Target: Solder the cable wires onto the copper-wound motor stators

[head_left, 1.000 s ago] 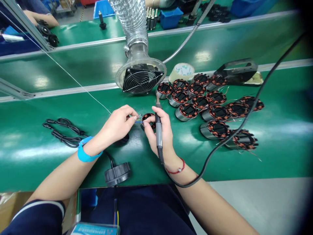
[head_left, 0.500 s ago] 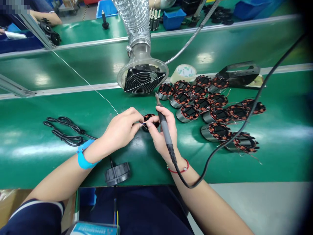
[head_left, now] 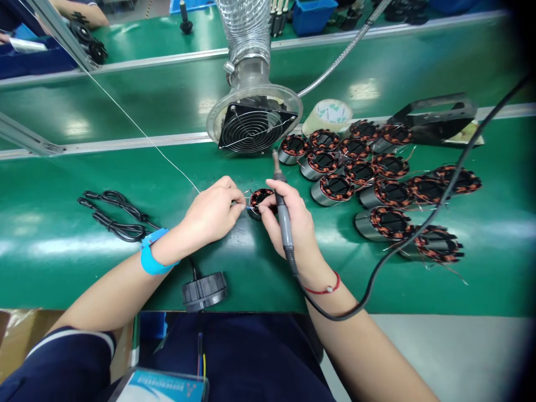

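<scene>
My left hand (head_left: 215, 209) pinches a thin blue wire (head_left: 248, 207) beside a copper-wound motor stator (head_left: 260, 200) on the green bench. A thin white strand, perhaps solder, runs from the upper left down to behind this hand. In my right hand (head_left: 295, 223) a soldering iron (head_left: 283, 218) is held like a pen, tip pointing up and away from the stator. The thumb and a finger of that hand reach to the stator's right side, partly hiding it. Closer to me lies a black ribbed round cap (head_left: 204, 291) with a cable through it.
Several more stators (head_left: 335, 188) stand to the right, with a tape roll (head_left: 330, 116) behind them. A fume extractor fan (head_left: 255, 129) hangs over the bench's back. The iron's black cord (head_left: 377, 268) loops across the right side. Coiled black cables (head_left: 115, 215) lie left.
The view has shifted slightly. My right fingers have moved apart from my left fingertips and the wire, over to the stator, which shows more now. The left hand still pinches the wire.
</scene>
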The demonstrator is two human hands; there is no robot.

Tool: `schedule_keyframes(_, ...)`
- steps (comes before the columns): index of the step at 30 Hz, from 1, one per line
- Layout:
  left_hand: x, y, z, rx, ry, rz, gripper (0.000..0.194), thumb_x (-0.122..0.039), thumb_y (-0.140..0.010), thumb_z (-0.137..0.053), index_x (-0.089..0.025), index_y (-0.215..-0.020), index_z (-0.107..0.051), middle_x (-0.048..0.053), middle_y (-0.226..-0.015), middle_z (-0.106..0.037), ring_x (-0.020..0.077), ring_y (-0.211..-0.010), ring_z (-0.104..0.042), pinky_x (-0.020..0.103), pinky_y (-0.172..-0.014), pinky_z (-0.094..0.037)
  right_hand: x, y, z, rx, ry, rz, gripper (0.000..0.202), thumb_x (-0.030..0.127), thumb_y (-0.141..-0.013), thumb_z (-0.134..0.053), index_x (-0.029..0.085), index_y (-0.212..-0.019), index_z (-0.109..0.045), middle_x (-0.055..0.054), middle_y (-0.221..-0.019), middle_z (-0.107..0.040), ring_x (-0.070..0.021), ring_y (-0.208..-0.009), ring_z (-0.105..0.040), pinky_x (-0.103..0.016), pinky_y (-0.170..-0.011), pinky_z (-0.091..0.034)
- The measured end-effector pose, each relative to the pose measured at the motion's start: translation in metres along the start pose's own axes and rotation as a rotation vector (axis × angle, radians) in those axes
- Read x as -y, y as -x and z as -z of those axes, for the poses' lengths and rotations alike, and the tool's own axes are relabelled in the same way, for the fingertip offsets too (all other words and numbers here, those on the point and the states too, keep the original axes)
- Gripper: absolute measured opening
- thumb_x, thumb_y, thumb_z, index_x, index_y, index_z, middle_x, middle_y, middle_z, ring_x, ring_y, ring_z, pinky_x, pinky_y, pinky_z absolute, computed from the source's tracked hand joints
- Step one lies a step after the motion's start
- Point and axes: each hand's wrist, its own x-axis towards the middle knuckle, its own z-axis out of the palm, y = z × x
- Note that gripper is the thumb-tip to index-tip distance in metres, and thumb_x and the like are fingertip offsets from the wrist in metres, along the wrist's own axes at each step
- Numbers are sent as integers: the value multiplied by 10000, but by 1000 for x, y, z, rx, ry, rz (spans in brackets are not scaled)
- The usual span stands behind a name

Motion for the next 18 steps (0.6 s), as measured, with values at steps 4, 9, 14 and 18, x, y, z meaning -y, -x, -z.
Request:
schedule_keyframes(4,4,-4,1,0,71,-11,170,-135,-849,-525,-165,-755,-663,38,-902,-598,178,-873,-592,346,-843,-484,3,0,-1,-43,5,-22,439,177,-871,-560,267,-1294,-482,6,-895,-700,-203,-873,-663,-406,-860,-491)
schedule_keyframes(9,1,-4,0,-11,101,-9,155,-137,-844,-541,-157,-729,-642,40,-902,-603,177,-882,-587,346,-853,-472,18,9,16,-111,-9,-114,394,232,-934,-541,278,-1324,-512,-7,-915,-733,-190,-819,-689,-383,-824,-545)
schedule_keyframes(14,-3,-3,-1,-8,88,9,168,-121,-829,-525,-155,-705,-632,36,-897,-607,164,-834,-587,341,-832,-473,23,40,26,-275,-26,-24,291,220,-891,-628,256,-1179,-639,-37,-946,-726,-183,-746,-687,-351,-698,-573)
schedule_keyframes(18,-3,-3,-1,-19,79,14,165,-117,-823,-527,-149,-697,-628,37,-893,-615,160,-817,-583,336,-802,-469,14,66,24,-353,-10,6,230,259,-857,-672,223,-1084,-665,-32,-899,-717,-165,-615,-685,-311,-555,-569)
